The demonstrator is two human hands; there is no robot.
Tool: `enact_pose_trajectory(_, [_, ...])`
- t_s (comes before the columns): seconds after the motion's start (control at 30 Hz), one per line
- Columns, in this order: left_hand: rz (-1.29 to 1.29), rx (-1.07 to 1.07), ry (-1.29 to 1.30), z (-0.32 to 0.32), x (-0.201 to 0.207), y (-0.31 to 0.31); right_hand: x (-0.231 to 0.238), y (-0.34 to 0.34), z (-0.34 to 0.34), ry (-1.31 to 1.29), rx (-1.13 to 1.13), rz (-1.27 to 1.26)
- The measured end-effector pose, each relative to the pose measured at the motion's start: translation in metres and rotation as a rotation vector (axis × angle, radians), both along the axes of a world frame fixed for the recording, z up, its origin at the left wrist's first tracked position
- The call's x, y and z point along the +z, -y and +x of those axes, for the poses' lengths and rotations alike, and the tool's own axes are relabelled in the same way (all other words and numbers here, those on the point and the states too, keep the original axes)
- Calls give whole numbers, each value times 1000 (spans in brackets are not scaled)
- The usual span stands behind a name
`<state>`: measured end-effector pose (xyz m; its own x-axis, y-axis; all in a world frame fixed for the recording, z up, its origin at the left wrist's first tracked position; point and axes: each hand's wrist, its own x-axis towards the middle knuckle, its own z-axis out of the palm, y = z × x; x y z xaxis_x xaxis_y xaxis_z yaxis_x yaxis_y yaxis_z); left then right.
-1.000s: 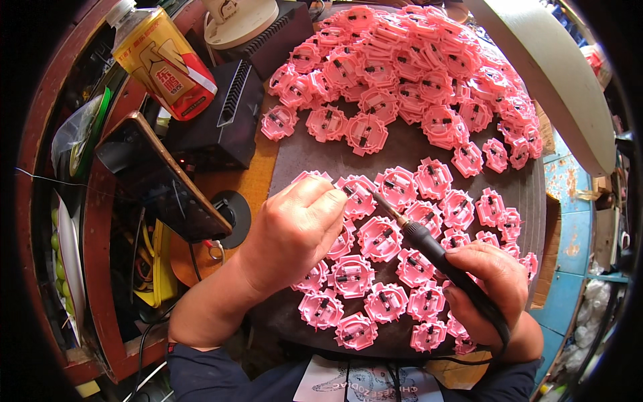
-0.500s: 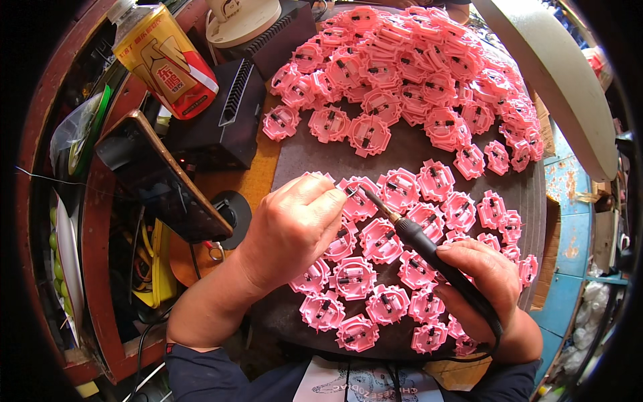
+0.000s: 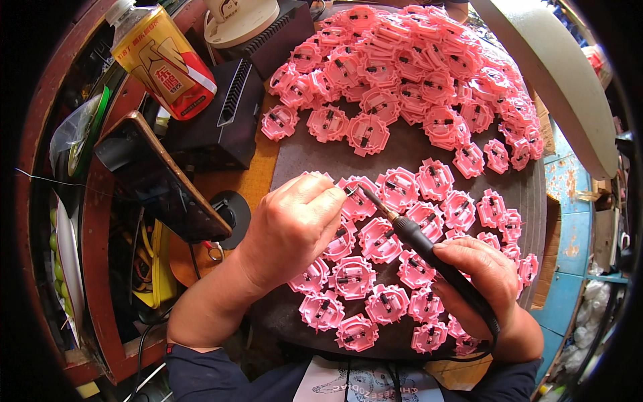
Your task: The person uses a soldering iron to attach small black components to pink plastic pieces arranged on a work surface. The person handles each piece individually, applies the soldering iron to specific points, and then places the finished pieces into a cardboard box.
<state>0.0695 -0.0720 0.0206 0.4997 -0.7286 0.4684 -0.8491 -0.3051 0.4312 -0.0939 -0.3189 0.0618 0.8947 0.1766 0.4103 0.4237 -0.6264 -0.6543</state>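
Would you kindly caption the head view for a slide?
Right hand holds a black-handled soldering iron over round pink plastic parts, left hand near its tip.

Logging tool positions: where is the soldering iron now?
In the head view, right of centre, the soldering iron is in the right hand, pointing toward the left hand.

1. The head view looks from the person's own head, through the left one of two side-by-side fisheye cameras, steeply down onto the dark mat (image 3: 408, 144).
2. It is close: the left hand (image 3: 298, 218) and right hand (image 3: 479, 271) show large, with the sleeves (image 3: 207, 375) at the near edge.
3. Facing away from the body, it takes in the heap of pink parts (image 3: 402, 60) at the far side.
4. Its wide angle spans from a red wooden frame (image 3: 100, 281) at left, bowed by the lens, to a blue panel (image 3: 569, 248) at right.
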Motion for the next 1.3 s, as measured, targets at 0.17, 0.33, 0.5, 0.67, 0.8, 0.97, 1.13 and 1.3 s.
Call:
enact_pose_trajectory(0.17, [37, 1, -8, 0, 1, 0, 0, 0, 0, -4, 6, -2])
enact_pose_trajectory(0.33, [32, 1, -11, 0, 1, 0, 0, 0, 1, -14, 14, 11])
enact_pose_trajectory(0.5, [51, 7, -11, 0, 2, 0, 0, 0, 1, -6, 15, 12])
enact_pose_trajectory(0.67, [62, 9, -4, 2, 1, 2, 0, -1, 0, -9, -1, 12])
enact_pose_trajectory(0.8, [67, 5, -9, 2, 1, 2, 0, -1, 0, -21, -1, 25])
enact_pose_trajectory(0.97, [47, 6, -8, 2, 1, 3, 0, -1, 0, -15, -4, 14])
enact_pose_trajectory(1.13, [-26, 25, -32, 0, 0, -1, 3, -1, 0, -19, 1, 7])
enact_pose_trajectory(1.3, [-65, 18, -17, 0, -2, -1, 6, 1, -3, -32, -12, -1])
